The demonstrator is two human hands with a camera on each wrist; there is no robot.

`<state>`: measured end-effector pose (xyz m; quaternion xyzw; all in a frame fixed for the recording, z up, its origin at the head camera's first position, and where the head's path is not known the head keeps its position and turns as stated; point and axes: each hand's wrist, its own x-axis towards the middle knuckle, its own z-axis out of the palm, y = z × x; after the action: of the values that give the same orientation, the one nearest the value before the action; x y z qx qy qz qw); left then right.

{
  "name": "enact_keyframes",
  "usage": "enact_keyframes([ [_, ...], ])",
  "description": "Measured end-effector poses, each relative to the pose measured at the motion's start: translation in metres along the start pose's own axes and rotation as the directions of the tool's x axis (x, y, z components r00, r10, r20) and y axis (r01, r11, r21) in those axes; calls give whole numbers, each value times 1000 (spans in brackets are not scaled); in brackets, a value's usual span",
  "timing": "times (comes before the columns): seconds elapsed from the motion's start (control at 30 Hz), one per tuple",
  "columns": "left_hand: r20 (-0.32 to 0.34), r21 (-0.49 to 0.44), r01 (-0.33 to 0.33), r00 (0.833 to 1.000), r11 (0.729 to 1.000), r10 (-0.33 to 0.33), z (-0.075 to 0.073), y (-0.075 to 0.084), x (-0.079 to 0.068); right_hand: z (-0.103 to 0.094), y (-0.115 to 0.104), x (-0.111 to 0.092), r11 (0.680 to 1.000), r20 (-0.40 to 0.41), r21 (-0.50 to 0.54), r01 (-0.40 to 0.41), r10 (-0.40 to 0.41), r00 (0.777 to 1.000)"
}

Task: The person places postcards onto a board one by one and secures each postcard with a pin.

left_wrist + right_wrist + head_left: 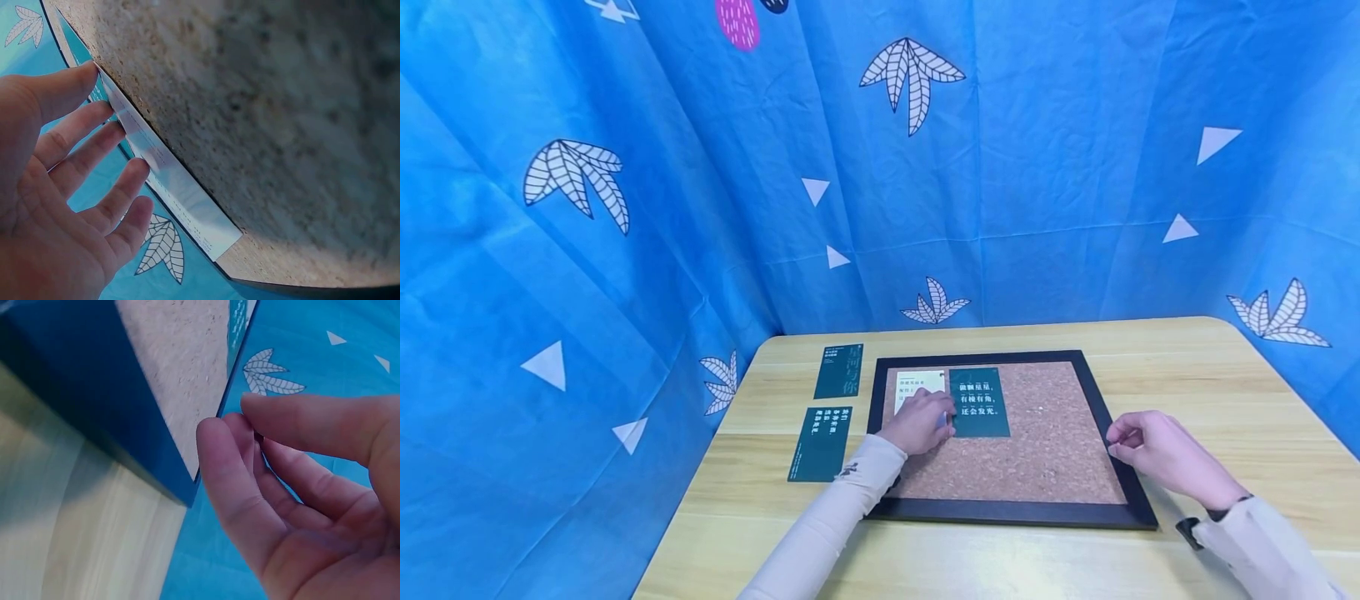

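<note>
Our left hand (925,421) rests, fingers spread, on the pale card (919,381) by the far left corner of the cork board (1052,446) | our right hand (1161,454) pinches a small dark piece (258,437), mostly hidden, by the board's right edge | green card (980,403) near the far edge

Four cards (838,372), one corkboard (1052,462), two hands (921,419)
</note>
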<state>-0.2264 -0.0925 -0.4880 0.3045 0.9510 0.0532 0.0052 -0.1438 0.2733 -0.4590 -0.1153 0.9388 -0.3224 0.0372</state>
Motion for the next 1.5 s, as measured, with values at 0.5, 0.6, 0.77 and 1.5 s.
enact_keyframes([
  [0.5,6,0,-8,1000,1000,8,-3,1,0,1,-20,24,996,-89,6,88,-87,992],
  [0.6,2,1,-13,1000,1000,13,-2,1,0,1,-24,29,995,-98,17,103,-101,990],
  [0.77,3,8,-19,1000,1000,19,-1,0,0,2,-30,39,994,-89,8,111,-109,990],
  [1.5,19,-1,-1,1000,1000,1,-3,2,0,3,-49,72,991,-115,27,132,-128,985],
])
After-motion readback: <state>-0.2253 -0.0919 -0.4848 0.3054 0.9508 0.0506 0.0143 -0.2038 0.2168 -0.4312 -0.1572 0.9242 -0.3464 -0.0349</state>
